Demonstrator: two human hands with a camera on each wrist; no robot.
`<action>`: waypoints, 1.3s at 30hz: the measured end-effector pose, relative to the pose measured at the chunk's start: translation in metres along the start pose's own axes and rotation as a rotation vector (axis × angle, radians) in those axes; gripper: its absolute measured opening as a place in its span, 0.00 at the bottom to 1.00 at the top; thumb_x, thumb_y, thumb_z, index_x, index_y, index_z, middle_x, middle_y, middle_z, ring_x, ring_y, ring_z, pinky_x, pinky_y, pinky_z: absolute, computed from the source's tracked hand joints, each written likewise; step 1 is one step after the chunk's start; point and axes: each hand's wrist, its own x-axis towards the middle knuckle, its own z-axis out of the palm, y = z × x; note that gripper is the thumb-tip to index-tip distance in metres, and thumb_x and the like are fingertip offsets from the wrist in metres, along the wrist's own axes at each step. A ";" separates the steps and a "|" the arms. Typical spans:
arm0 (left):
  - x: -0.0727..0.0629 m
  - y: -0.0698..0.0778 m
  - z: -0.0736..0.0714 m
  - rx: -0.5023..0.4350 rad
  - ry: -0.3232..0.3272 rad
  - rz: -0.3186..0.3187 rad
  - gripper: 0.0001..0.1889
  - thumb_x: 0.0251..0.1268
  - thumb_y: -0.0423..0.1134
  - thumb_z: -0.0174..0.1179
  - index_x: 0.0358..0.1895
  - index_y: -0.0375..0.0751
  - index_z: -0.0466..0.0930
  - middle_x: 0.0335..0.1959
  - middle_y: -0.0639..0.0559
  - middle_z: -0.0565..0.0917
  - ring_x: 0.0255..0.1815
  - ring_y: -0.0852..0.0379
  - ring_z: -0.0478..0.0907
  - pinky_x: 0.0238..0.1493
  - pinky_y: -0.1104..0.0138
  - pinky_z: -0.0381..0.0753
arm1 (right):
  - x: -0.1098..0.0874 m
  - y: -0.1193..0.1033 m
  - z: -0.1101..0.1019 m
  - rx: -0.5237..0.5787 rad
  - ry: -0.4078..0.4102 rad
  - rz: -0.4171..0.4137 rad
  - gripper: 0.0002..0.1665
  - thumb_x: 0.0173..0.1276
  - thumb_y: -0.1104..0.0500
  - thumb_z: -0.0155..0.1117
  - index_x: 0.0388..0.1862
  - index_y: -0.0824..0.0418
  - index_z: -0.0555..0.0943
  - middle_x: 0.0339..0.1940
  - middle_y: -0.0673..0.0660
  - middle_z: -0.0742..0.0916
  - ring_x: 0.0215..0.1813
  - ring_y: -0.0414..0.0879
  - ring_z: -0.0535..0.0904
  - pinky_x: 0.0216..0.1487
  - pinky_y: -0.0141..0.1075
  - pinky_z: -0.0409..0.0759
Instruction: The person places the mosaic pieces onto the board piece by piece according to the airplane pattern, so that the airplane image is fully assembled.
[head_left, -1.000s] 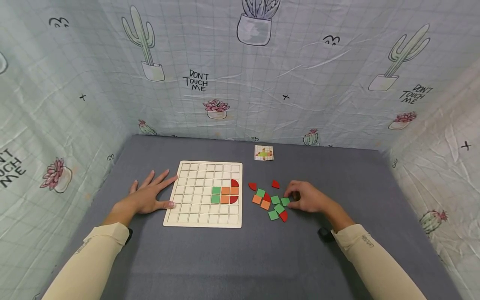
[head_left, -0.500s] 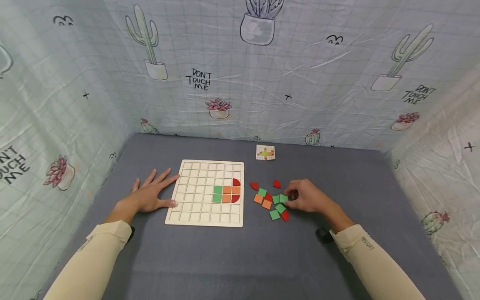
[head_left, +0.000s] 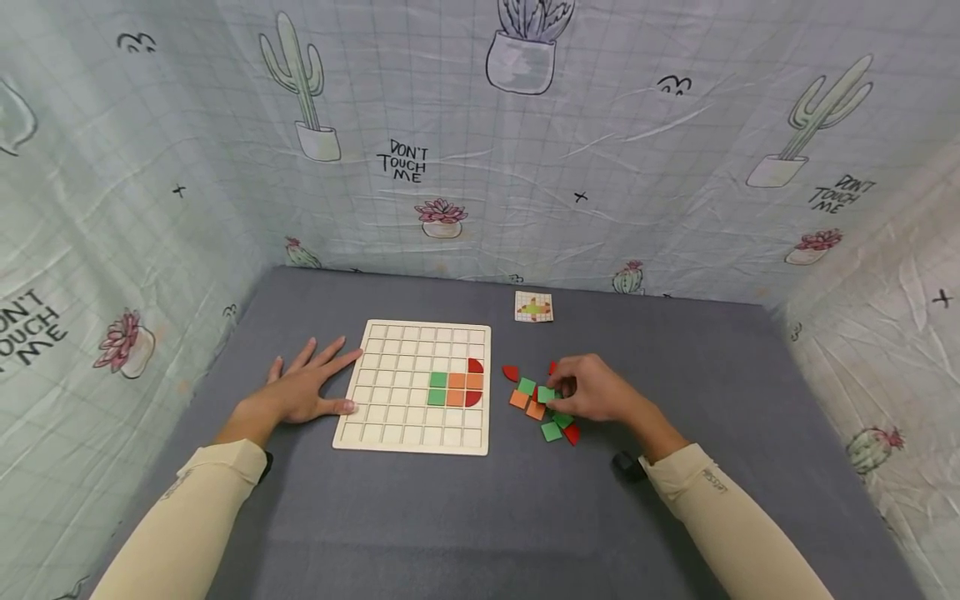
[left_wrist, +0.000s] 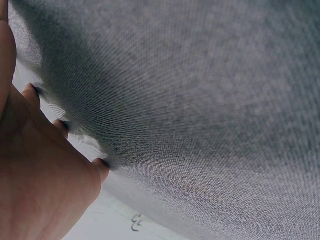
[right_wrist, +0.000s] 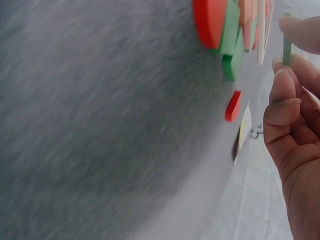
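The left hand [head_left: 302, 393] rests splayed, palm down, while the right hand [head_left: 592, 390] curls, pinching.

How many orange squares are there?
5 orange squares. On the board: one, one to its right, one below the first. Two lie right of the board, an upper-left one and a lower-right one. The right hand may hide more.

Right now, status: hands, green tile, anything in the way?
Left hand spread at left edge of board. Right hand pinches green tile off the table. Loose pieces between it and board, seemingly low enough to pass over.
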 end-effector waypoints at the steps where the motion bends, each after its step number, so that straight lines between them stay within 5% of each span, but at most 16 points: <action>1: 0.000 0.000 0.000 -0.001 -0.001 0.001 0.54 0.59 0.76 0.61 0.86 0.68 0.46 0.89 0.48 0.40 0.87 0.29 0.29 0.73 0.22 0.28 | 0.002 -0.001 0.001 0.005 0.000 -0.007 0.07 0.62 0.62 0.79 0.39 0.60 0.91 0.34 0.53 0.89 0.32 0.34 0.79 0.35 0.31 0.82; 39: -0.002 0.002 -0.001 -0.002 -0.003 -0.012 0.54 0.60 0.75 0.62 0.86 0.65 0.47 0.89 0.47 0.40 0.87 0.29 0.29 0.74 0.22 0.28 | 0.064 -0.042 0.036 0.015 -0.029 -0.110 0.08 0.62 0.61 0.79 0.40 0.60 0.91 0.33 0.53 0.88 0.31 0.33 0.76 0.34 0.29 0.79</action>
